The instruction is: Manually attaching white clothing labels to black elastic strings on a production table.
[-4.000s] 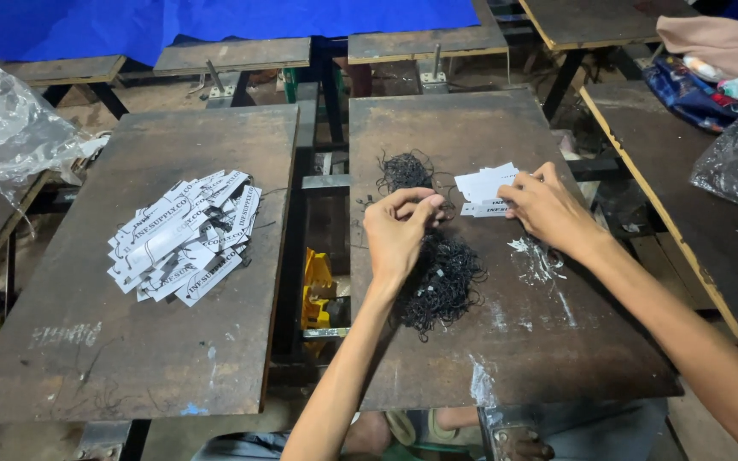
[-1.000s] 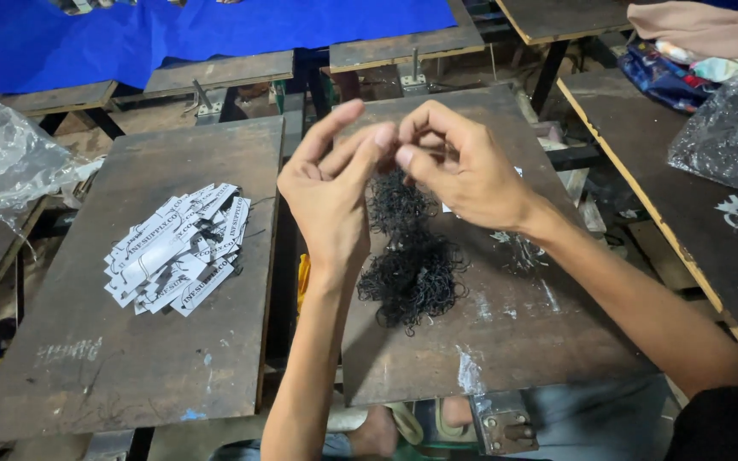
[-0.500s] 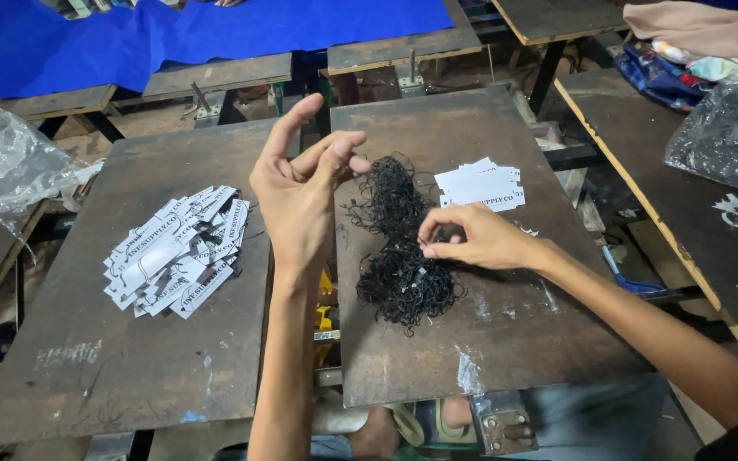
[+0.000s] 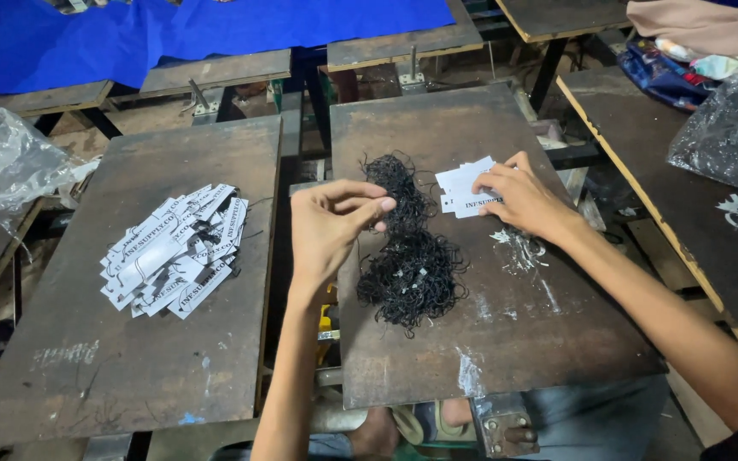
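Two dark, scuffed wooden desk tops [image 4: 172, 358] are set side by side on metal frames, with more of them ranged behind and to the right. A blue tarpaulin [image 4: 215, 30] is spread across the back — crumpled clear plastic [image 4: 2, 171] is heaped at the left edge.

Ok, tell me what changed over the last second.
A second ago both hands were raised together over the black loops. The right hand has since moved out to the right and down onto the small stack of white tags. The left hand came down beside the loops, fingertips pinched; what it holds is too small to tell. The big tag pile on the left board stayed put.
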